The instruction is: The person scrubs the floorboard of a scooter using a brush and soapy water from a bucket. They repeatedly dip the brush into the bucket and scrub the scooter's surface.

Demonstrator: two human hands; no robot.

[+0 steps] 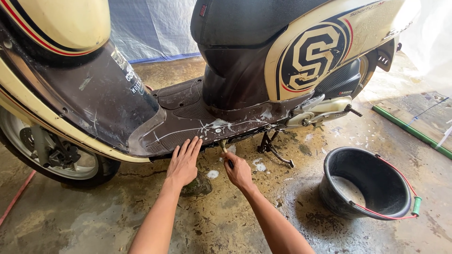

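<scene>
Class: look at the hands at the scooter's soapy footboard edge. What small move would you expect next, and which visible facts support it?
Probably a short scrubbing stroke along the underside edge. The right hand holds a small brush with its tip at the footboard rim, the left hand braces flat against that edge, and suds streak the board.
</scene>
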